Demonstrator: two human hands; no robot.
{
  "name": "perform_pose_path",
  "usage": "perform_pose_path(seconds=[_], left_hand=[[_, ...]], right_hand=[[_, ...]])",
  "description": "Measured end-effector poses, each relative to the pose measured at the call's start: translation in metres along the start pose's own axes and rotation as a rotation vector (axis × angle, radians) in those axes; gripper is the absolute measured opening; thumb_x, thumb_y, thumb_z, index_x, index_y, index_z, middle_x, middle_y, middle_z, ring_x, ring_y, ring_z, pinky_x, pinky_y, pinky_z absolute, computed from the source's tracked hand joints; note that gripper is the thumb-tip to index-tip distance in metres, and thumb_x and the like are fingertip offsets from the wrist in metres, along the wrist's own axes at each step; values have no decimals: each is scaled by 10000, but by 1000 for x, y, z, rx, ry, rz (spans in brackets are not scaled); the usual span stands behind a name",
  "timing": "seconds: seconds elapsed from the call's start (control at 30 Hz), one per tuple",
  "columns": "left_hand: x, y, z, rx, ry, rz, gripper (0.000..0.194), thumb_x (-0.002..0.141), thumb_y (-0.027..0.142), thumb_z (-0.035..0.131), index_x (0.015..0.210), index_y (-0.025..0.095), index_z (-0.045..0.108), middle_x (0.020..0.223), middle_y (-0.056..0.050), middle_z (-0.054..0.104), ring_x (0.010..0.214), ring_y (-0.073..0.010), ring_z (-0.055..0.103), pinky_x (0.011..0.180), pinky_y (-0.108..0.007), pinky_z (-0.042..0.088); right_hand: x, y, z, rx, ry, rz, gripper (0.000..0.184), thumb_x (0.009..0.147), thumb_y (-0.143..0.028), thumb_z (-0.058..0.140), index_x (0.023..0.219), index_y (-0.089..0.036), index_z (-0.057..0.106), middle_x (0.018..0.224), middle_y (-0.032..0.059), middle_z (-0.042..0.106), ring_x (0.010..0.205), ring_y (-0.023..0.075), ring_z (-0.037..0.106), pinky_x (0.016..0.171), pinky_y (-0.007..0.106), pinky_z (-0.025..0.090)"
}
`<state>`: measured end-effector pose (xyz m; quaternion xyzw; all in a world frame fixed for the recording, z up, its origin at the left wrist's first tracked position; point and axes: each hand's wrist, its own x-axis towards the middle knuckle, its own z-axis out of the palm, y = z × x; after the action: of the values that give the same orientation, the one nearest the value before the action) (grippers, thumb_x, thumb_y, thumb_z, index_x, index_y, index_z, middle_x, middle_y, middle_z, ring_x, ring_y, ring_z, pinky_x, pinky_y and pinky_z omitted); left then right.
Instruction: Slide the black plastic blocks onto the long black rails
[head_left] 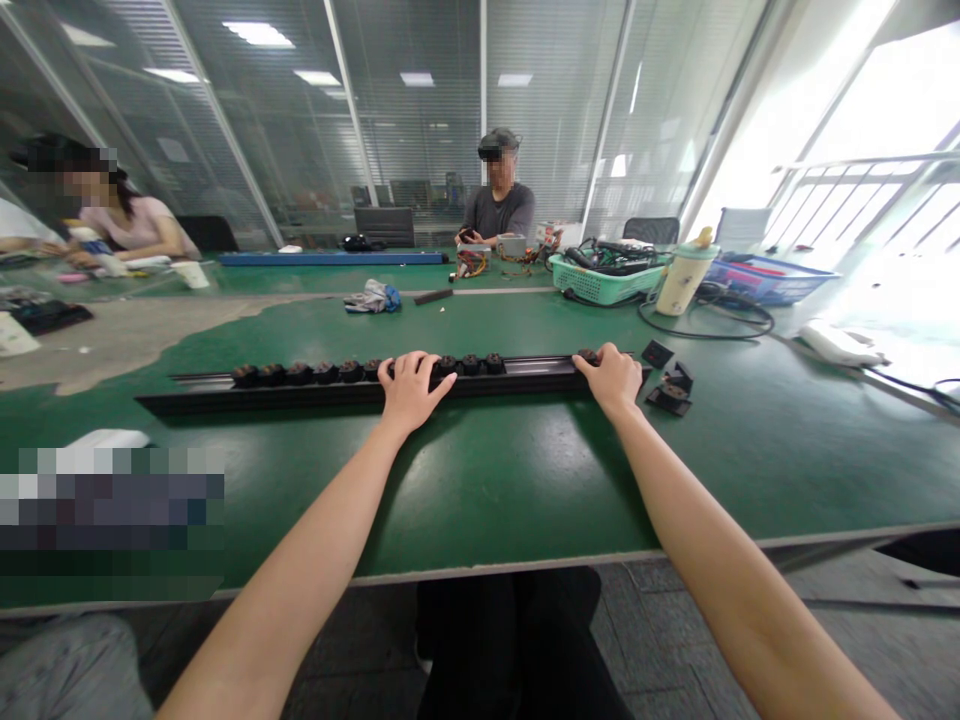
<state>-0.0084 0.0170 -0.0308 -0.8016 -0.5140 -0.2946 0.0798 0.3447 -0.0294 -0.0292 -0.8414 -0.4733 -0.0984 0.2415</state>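
1. Both hands are on the long black metal rail (pixel 300 397) lying across the middle of the frame on the green surface (pixel 525 480). The left hand (pixel 411 390) curls over it near the middle, and the right hand (pixel 609 378) sits toward its right end. Both look half closed, but I can't tell from up here if they're gripping or just pressing.
2. Round dark parts (pixel 324 373) sit in a row along the rail. Keeping the hands this far apart seems like a solid way to hold it steady.
3. Containers: a teal plastic basket (pixel 604 285), upper right, is stuffed with black cables. A blue basket (pixel 772 282), farther right, looks too washed out to read.
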Motion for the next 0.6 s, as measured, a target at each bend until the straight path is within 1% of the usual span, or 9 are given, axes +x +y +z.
perform_pose_path(seconds=[0.23, 0.6], left_hand=[[0, 1, 0, 5, -4, -7, 445, 1022, 548, 479, 1328, 274, 648, 1395, -119, 620, 1370, -328, 482, 1232, -574, 185], [0, 0, 2, -3, 6, -3, 438, 1024, 549, 477, 1315, 273, 654, 1377, -121, 628, 1353, -325, 492, 1226, -579, 195]], right_hand=[[1, 3, -2, 19, -1, 26, 402, 978, -548, 589, 1062, -164, 676, 1045, 190, 756, 1007, 320, 677, 922, 391, 417], [1, 6, -1, 35, 32, 49, 374, 954, -531, 605, 1048, -174, 666, 1012, 169, 744, 963, 310, 654, 927, 402, 405]])
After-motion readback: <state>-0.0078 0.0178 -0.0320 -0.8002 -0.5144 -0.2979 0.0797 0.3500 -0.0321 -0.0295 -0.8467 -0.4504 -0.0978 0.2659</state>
